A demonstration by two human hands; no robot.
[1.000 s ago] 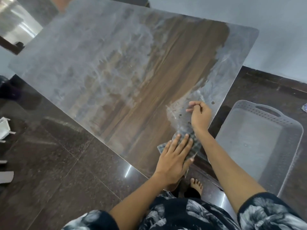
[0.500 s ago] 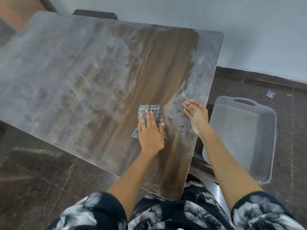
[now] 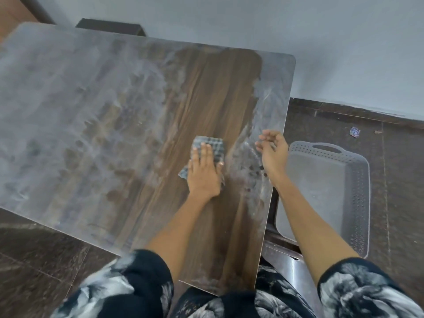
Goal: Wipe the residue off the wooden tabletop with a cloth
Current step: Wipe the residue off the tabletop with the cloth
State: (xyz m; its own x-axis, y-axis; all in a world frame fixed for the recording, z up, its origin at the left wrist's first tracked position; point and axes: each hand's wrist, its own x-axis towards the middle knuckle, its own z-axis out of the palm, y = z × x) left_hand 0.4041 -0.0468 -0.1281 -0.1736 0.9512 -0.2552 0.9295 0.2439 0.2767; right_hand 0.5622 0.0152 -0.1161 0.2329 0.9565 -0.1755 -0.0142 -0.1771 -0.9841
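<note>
Cloth [image 3: 210, 145] flat under left hand [image 3: 203, 173].

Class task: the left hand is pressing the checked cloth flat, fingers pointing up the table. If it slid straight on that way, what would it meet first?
Probably nothing solid: ahead of the left hand and cloth lies the bare brown strip of the tabletop, then a narrow band of residue at the far edge.

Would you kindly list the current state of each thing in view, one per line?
Wooden tabletop: brown strip wiped clean, whitish residue on both sides.
Grey checked cloth: flat on the tabletop, under the left hand.
Left hand: fingers straight, pressing the cloth.
Right hand: fingers loosely curled, holding nothing.
Grey perforated plastic tray: empty, on the floor.
</note>
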